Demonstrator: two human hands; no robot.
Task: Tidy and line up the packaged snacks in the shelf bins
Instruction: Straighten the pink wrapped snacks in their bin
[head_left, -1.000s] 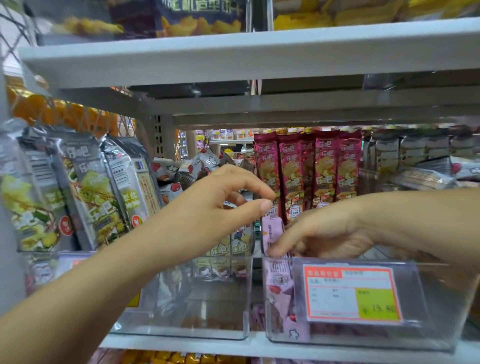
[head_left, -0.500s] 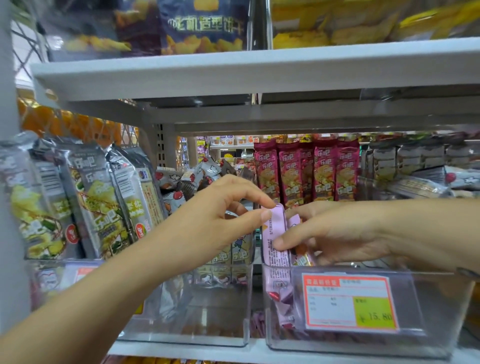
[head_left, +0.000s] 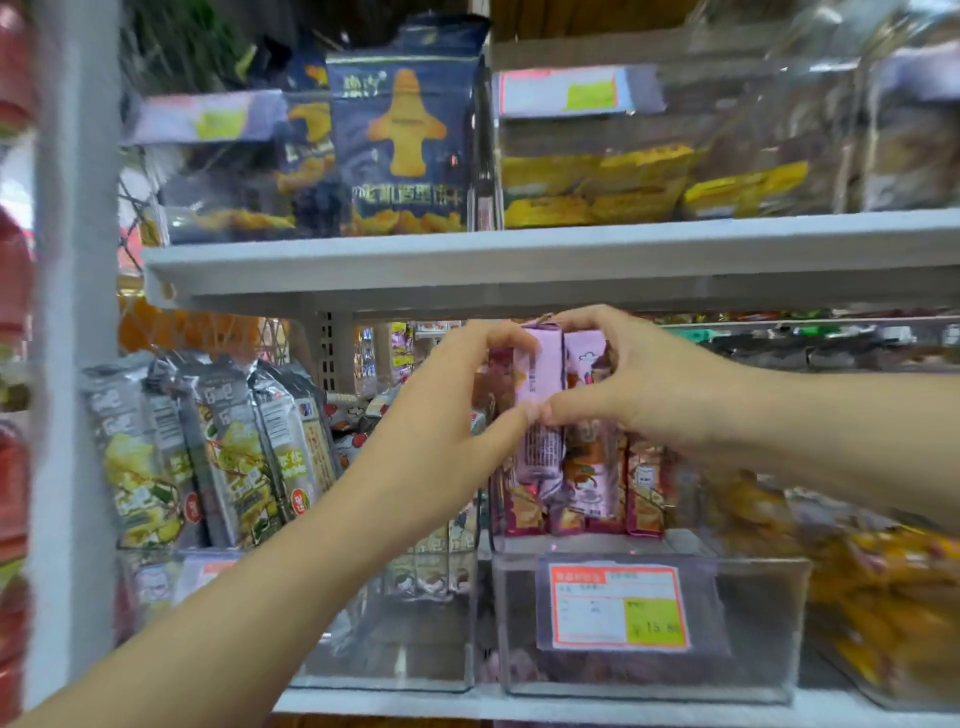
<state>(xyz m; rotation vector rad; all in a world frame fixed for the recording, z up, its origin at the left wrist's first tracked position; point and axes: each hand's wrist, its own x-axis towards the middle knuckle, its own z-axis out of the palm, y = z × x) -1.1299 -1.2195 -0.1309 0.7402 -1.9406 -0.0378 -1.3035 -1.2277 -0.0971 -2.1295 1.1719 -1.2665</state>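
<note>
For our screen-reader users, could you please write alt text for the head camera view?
The left hand and right hand pinch two upright pink snack packets above a clear bin bearing an orange price label. Silver snack packs stand to the left.

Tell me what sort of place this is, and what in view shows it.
Most likely a shop's snack aisle: white shelves hold clear bins, one bearing an orange price label, and rows of identical snack packs stand in them. The left hand and right hand pinch pink packets.

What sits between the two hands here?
Two pink snack packets, upright side by side, each pinched top and bottom by the left hand and the right hand, in the head view.
</note>
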